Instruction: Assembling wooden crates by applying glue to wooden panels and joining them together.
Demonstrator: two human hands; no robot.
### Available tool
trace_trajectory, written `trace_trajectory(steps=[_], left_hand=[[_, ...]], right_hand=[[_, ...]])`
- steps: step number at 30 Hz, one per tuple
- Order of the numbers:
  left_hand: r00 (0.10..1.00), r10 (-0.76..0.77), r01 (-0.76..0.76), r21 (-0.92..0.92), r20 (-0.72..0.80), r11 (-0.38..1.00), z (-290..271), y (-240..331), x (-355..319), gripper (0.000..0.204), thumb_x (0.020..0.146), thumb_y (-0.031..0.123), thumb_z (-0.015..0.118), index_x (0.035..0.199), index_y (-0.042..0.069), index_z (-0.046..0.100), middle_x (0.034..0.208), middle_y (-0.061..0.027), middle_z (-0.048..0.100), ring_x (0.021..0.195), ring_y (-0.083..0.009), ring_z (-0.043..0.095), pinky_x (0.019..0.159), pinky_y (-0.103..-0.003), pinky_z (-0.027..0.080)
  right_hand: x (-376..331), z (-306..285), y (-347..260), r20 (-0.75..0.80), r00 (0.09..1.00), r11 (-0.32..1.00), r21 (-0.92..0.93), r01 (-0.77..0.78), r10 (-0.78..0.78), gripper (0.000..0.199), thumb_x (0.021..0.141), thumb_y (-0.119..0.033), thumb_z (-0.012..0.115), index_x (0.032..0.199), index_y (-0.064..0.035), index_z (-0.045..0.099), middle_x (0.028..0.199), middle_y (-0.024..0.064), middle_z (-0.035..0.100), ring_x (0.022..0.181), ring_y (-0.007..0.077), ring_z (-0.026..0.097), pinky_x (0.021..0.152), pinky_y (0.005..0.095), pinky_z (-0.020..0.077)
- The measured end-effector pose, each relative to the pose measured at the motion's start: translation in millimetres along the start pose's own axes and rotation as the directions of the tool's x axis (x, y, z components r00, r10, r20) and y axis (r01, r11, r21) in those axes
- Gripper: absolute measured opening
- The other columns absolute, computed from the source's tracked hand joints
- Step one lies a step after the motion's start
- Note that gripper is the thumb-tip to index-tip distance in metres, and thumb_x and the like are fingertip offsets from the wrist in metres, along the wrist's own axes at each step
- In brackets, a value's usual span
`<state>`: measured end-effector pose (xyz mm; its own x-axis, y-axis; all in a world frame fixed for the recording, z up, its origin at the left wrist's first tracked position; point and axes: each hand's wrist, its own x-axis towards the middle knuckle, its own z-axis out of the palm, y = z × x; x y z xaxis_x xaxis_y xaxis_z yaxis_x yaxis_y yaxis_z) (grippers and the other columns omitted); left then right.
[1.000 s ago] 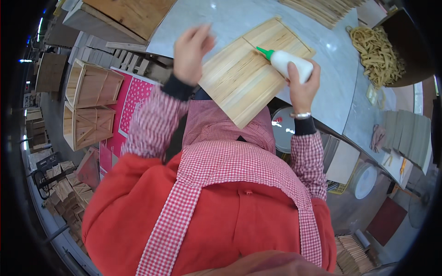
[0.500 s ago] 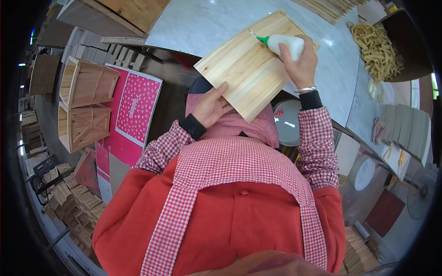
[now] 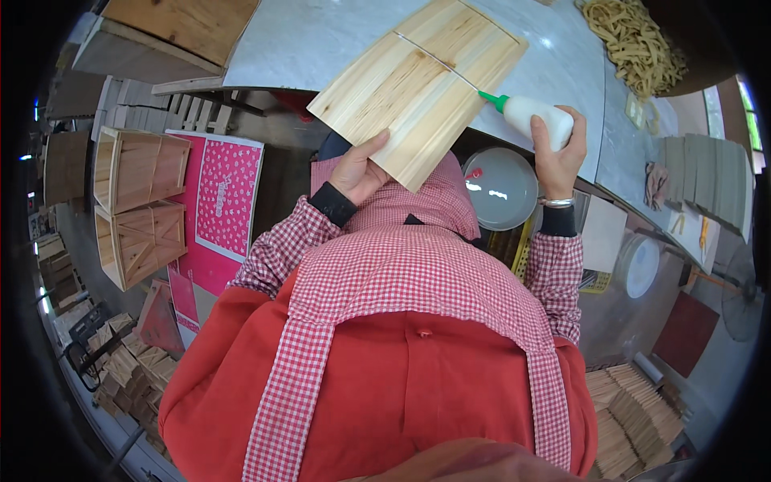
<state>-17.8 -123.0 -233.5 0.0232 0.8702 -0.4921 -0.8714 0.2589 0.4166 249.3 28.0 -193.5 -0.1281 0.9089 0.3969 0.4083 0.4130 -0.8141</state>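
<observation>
A light wooden panel [image 3: 401, 96] made of joined strips lies partly on the table and juts over its near edge. My left hand [image 3: 361, 169] grips the panel's near left corner, thumb on top and fingers beneath. My right hand [image 3: 558, 157] is closed round a white squeeze bottle [image 3: 536, 120] with a green nozzle. The nozzle tip points left, at the panel's right edge. A thin pale line of glue [image 3: 438, 60] runs across the panel from its upper left to the nozzle.
The pale table [image 3: 313, 40] spans the far side. A heap of rubber bands [image 3: 634, 48] sits at the far right. Below the table edge stands a round lidded bucket [image 3: 502, 189]. Wooden crates [image 3: 140, 245] are stacked at left beside a pink patterned board [image 3: 229, 193].
My right hand has drawn the bottle right and nearer, across to the panel's right edge, and a line now shows behind it. My left hand keeps its hold on the panel.
</observation>
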Motion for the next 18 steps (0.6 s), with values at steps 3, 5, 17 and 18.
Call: trace_trajectory(steps=[3,5,17,18], left_hand=[[1.000,0.003,-0.003,-0.021,0.002,1.000,7.8,3.7,-2.4,0.057,0.091,0.018,0.059,0.138,0.002,0.031,0.133,-0.0160,0.047,0.123,-0.0286,0.048,0.103,-0.047,0.041],[0.998,0.061,-0.062,-0.045,-0.013,0.997,11.4,5.9,-7.2,0.057,0.091,0.017,0.059,0.138,0.003,0.030,0.133,-0.0159,0.047,0.123,-0.0287,0.047,0.104,-0.047,0.039],[0.992,0.123,-0.123,-0.002,0.013,0.992,17.0,19.6,-13.0,0.061,0.093,0.020,0.056,0.141,0.002,0.024,0.137,-0.0194,0.042,0.126,-0.0309,0.044,0.104,-0.047,0.038],[0.993,0.116,-0.116,-0.011,0.013,0.993,16.9,20.0,-13.4,0.060,0.093,0.020,0.055,0.141,0.002,0.024,0.137,-0.0195,0.042,0.126,-0.0310,0.044,0.104,-0.047,0.038]], right_hand=[[1.6,-4.6,-9.0,-0.026,0.992,0.986,0.124,-0.116,0.120,0.038,0.080,-0.020,0.073,0.106,-0.0011,0.053,0.086,0.0092,0.061,0.069,0.0170,0.060,0.057,0.0293,0.0499],[2.7,-8.8,-19.1,0.010,0.964,0.927,0.272,-0.258,0.265,0.036,0.081,-0.021,0.072,0.106,-0.0019,0.053,0.085,0.0069,0.059,0.068,0.0132,0.058,0.051,0.0257,0.0481],[69.7,0.3,10.8,-0.337,0.837,0.840,0.490,-0.235,0.431,0.034,0.084,-0.028,0.070,0.092,-0.0011,0.052,0.076,0.0064,0.058,0.048,0.0101,0.052,0.040,0.0207,0.0398],[76.4,3.3,15.5,-0.343,0.834,0.839,0.493,-0.231,0.432,0.034,0.084,-0.028,0.070,0.092,-0.0011,0.052,0.076,0.0064,0.058,0.048,0.0101,0.052,0.040,0.0207,0.0398]])
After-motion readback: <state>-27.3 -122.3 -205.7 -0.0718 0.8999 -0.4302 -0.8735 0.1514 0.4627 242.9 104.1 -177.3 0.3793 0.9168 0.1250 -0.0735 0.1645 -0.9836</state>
